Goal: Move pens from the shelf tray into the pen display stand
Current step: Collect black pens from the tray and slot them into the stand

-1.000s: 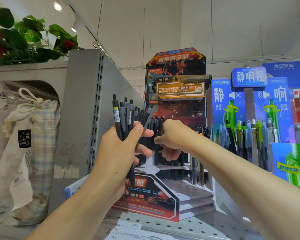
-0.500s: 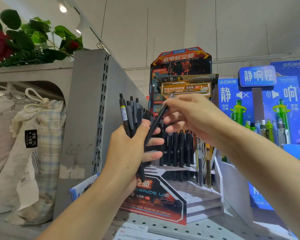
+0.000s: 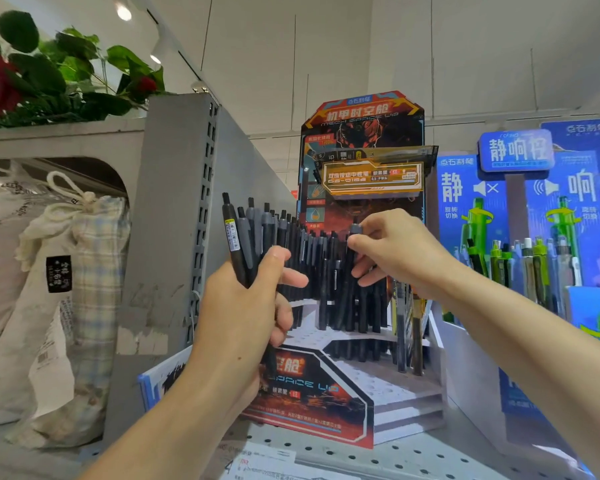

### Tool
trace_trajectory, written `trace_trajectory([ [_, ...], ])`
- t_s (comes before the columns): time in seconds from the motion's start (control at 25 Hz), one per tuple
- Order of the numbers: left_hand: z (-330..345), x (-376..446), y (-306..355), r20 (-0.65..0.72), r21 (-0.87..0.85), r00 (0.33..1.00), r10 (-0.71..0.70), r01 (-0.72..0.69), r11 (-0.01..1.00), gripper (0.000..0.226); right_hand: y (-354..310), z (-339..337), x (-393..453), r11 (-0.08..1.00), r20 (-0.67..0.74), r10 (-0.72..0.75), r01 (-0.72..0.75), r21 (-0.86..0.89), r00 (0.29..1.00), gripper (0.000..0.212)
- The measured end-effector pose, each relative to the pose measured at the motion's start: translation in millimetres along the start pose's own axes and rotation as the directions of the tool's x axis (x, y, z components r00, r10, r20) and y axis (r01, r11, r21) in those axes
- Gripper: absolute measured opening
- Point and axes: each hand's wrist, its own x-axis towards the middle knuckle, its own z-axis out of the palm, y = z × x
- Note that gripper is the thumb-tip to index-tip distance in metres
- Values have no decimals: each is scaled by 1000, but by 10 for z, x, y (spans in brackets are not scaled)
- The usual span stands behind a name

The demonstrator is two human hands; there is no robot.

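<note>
My left hand grips a bundle of black pens held upright in front of the pen display stand. The stand is a tiered cardboard unit with a red and black printed front and a tall backboard; several black pens stand in its upper row. My right hand pinches the top of one black pen that stands upright among that upper row. The stand's white lower steps show rows of holes. The shelf tray is not in view.
A grey metal shelf upright rises left of the stand, with cloth drawstring bags beyond it. Artificial roses sit on top. A blue display with green pens stands to the right. The perforated shelf board runs below.
My right hand drew one pen out of the bundle in my left hand, lifted it, then brought it down into the stand's upper row. The view shifted slightly.
</note>
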Motion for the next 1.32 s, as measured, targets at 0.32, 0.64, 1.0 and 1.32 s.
trace_trajectory([
  [0.32, -3, -78, -7, 66, 62, 998, -19, 15, 998, 33, 36, 83, 13, 1000, 48, 16, -17, 12, 999, 24],
  [0.64, 30, -94, -25, 119, 21, 993, 22, -25, 999, 24, 81, 231, -63, 995, 88, 19, -10, -102, 996, 19],
  [1.0, 95, -135, -40, 89, 7, 995, 42, -43, 999, 24, -15, 186, -174, 913, -36, -144, 119, -390, 989, 24],
  [1.32, 227, -123, -51, 81, -13, 997, 17, -16, 1000, 26, -230, 48, -350, 890, 183, -242, 143, 434, 953, 24],
])
